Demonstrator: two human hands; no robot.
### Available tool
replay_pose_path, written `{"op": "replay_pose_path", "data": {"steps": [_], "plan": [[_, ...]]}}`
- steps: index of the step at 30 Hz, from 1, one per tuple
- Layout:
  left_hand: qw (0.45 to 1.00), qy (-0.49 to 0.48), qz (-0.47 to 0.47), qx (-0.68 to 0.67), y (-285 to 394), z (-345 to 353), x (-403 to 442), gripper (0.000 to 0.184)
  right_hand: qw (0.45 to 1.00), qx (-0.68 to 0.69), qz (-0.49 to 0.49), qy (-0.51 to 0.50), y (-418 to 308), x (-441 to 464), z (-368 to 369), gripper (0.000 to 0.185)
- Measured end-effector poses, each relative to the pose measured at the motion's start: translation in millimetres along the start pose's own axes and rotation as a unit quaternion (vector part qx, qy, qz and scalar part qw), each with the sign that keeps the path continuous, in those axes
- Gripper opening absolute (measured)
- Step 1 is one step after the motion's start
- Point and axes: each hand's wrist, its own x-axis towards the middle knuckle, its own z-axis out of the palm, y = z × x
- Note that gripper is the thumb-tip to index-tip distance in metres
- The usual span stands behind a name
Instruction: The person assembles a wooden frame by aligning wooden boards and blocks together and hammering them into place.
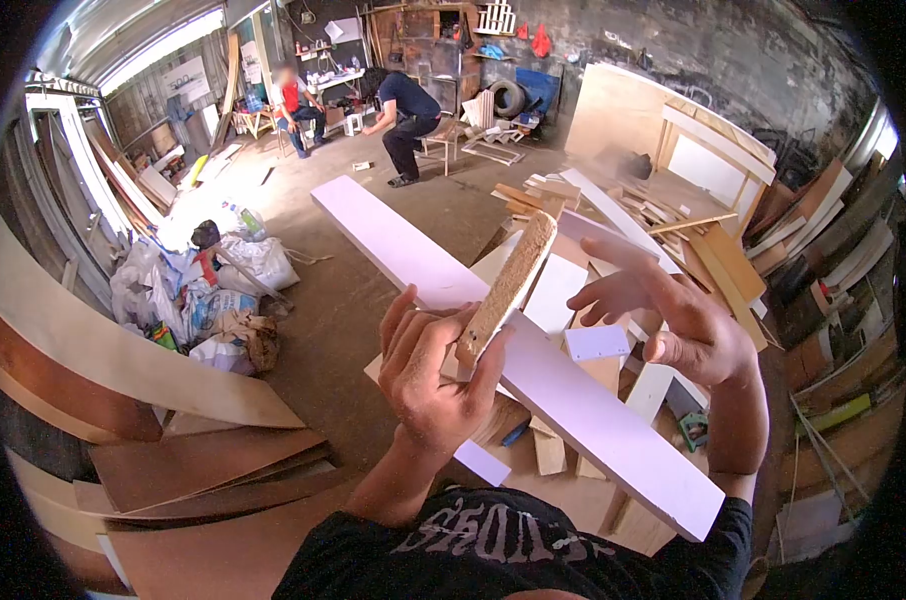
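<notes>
My left hand [428,365] is closed on a short chipboard piece [513,280], its rough brown edge facing me and one end rounded. Below it a long white board [598,405] runs diagonally across the view, from far left to near right. My right hand [663,310] is raised to the right of the piece, fingers spread and holding nothing. Under that hand lies a small white block [596,343] with dots along one edge. A handsaw with a green handle [693,430] rests close to my right forearm.
Wood offcuts [548,450] lie in front of me, with more boards [718,265] heaped to the right. Full plastic bags [258,265] sit at left, near curved panels [103,320]. Farther back, one person [408,110] bends over and another person [298,115] sits.
</notes>
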Motion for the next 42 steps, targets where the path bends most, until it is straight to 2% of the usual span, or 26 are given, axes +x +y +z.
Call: {"op": "replay_pose_path", "data": {"steps": [15, 18, 24, 27, 29, 30, 35, 38, 42], "plan": [[1.000, 0.005, -0.003, -0.004, 0.0, 5.3, -1.1, 0.019, 1.000, -0.007, 0.017, 0.006, -5.0, -5.0, -1.7, 0.102], [1.000, 0.017, -0.007, -0.004, 1.2, 5.3, 1.0, 0.019, 1.000, 0.009, 0.009, 0.000, -1.7, -5.2, -2.4, 0.100], [0.998, -0.018, -0.028, 0.052, 4.7, -3.3, 6.1, 0.021, 0.999, 0.014, -0.031, -0.029, -8.2, 9.0, 7.0, 0.100], [0.996, -0.015, -0.066, 0.066, 4.5, -7.1, 6.6, 0.028, 0.997, -0.026, -0.012, -0.078, -6.7, 13.0, 8.3, 0.101], [0.995, -0.017, 0.005, 0.096, 0.5, -9.8, 12.9, 0.039, 0.995, -0.037, -0.020, -0.096, -9.1, 17.6, 8.3, 0.099], [0.995, -0.018, 0.003, 0.101, 0.8, -12.4, 13.3, 0.039, 0.993, -0.043, -0.022, -0.112, -9.4, 18.7, 10.2, 0.098], [0.998, -0.002, -0.055, 0.034, -6.5, -19.1, 14.6, 0.055, 0.991, -0.019, -0.037, -0.124, -5.5, 21.9, 13.4, 0.097], [0.994, -0.004, -0.097, 0.046, -8.4, -18.6, 10.5, 0.058, 0.990, -0.019, -0.027, -0.140, -8.9, 23.0, 14.1, 0.097], [0.991, 0.010, -0.136, -0.007, -11.7, -19.3, 6.9, 0.067, 0.987, -0.045, -0.074, -0.136, -10.2, 23.0, 17.0, 0.101]]}}
